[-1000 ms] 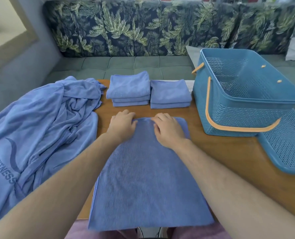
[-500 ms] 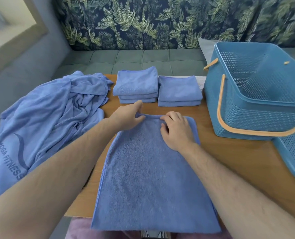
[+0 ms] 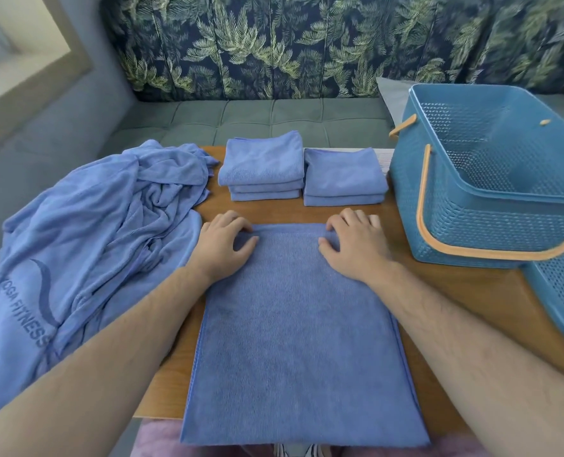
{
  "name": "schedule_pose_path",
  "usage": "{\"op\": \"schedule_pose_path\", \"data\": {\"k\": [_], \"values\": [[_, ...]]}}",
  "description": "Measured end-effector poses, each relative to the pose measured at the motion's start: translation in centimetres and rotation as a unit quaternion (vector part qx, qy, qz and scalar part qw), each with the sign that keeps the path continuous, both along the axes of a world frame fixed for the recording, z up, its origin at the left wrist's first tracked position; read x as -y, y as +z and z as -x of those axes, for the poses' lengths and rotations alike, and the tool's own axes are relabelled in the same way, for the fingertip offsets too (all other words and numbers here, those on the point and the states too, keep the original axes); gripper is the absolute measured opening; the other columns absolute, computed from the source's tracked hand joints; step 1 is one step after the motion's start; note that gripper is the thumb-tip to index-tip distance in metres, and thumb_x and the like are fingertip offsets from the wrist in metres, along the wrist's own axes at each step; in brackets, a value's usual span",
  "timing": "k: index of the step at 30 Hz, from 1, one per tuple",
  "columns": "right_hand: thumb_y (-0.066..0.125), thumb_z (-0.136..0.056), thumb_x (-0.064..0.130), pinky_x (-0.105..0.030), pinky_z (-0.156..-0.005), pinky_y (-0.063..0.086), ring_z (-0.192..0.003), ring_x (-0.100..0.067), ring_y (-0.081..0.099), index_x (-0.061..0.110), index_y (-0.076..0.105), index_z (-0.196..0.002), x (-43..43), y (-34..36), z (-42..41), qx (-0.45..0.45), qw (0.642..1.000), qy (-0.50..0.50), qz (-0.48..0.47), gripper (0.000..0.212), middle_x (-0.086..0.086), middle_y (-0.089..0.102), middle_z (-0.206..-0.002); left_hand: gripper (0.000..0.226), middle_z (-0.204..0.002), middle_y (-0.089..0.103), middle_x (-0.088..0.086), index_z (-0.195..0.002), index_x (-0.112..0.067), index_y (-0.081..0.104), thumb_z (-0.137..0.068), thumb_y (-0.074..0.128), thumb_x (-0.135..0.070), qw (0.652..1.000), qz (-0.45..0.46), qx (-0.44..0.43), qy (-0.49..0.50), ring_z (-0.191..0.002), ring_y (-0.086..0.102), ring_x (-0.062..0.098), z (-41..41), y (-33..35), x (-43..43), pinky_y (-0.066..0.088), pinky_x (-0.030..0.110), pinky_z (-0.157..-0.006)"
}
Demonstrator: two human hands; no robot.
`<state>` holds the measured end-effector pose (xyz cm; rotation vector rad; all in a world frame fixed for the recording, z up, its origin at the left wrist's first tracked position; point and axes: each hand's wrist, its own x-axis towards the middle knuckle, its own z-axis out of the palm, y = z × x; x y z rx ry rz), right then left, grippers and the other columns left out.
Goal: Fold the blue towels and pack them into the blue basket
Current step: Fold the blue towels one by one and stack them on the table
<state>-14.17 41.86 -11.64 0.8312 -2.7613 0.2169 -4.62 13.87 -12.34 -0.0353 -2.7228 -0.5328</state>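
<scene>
Towels (image 3: 264,163) folded: two far stacks. Blue basket (image 3: 472,225) empty, left pile (image 3: 92,225) waits. Left hand (image 3: 223,247) and right hand (image 3: 356,247) pinch the flat towel (image 3: 300,341).

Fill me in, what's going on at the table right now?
A person's left hand and right hand pinch the far corners of a blue towel lying flat on the table. A stack of three folded towels and a stack of two sit behind it. A heap of unfolded towels lies to the left. The blue basket on the right shows no towels inside.
</scene>
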Motion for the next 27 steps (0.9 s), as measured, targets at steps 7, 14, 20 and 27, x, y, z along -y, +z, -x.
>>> {"op": "schedule_pose_path", "data": {"k": [7, 14, 20, 27], "values": [[0.05, -0.081, 0.044, -0.043, -0.084, 0.034, -0.096, -0.028, 0.049, 0.02, 0.056, -0.095, -3.1, -1.3, 0.8, 0.02, 0.992, -0.079, 0.095, 0.028, -0.001, 0.053, -0.098, 0.014, -0.096, 0.056, -0.013, -0.093, -0.023, 0.056, -0.086, 0.059, -0.035, 0.999, -0.045, -0.022, -0.007, -0.09, 0.055, 0.011, -0.3, 0.1, 0.6, 0.044, 0.037, -0.079], [0.048, -0.079, 0.041, -0.042, -0.085, 0.034, -0.094, -0.027, 0.05, 0.018, 0.055, -0.089, -3.1, -1.3, 0.8, 0.05, 0.985, -0.089, 0.142, 0.026, -0.001, 0.052, -0.095, 0.026, -0.118, 0.058, -0.009, -0.106, -0.015, 0.064, -0.09, 0.06, -0.036, 0.997, -0.067, 0.011, -0.03, -0.098, 0.052, 0.001, -0.6, 0.1, 3.1, 0.039, 0.02, -0.087], [0.049, -0.08, 0.028, -0.044, -0.08, 0.036, -0.086, -0.028, 0.052, 0.019, 0.051, -0.085, -3.2, -1.3, 0.6, 0.026, 0.983, -0.052, 0.174, 0.01, 0.001, 0.054, -0.088, 0.007, -0.109, 0.057, -0.007, -0.091, -0.016, 0.061, -0.089, 0.067, -0.018, 0.998, -0.034, -0.032, -0.039, -0.091, 0.052, 0.009, -0.3, -0.1, 2.8, 0.043, 0.03, -0.084], [0.06, -0.079, 0.019, -0.044, -0.079, 0.041, -0.083, -0.026, 0.053, 0.018, 0.053, -0.088, -3.5, -0.9, 0.4, 0.017, 0.976, -0.025, 0.214, 0.012, 0.002, 0.057, -0.086, 0.016, -0.098, 0.051, -0.017, -0.102, -0.021, 0.063, -0.09, 0.058, -0.03, 0.999, -0.005, -0.033, -0.032, -0.088, 0.044, 0.007, -0.6, -0.3, 2.7, 0.042, 0.034, -0.083]]}}
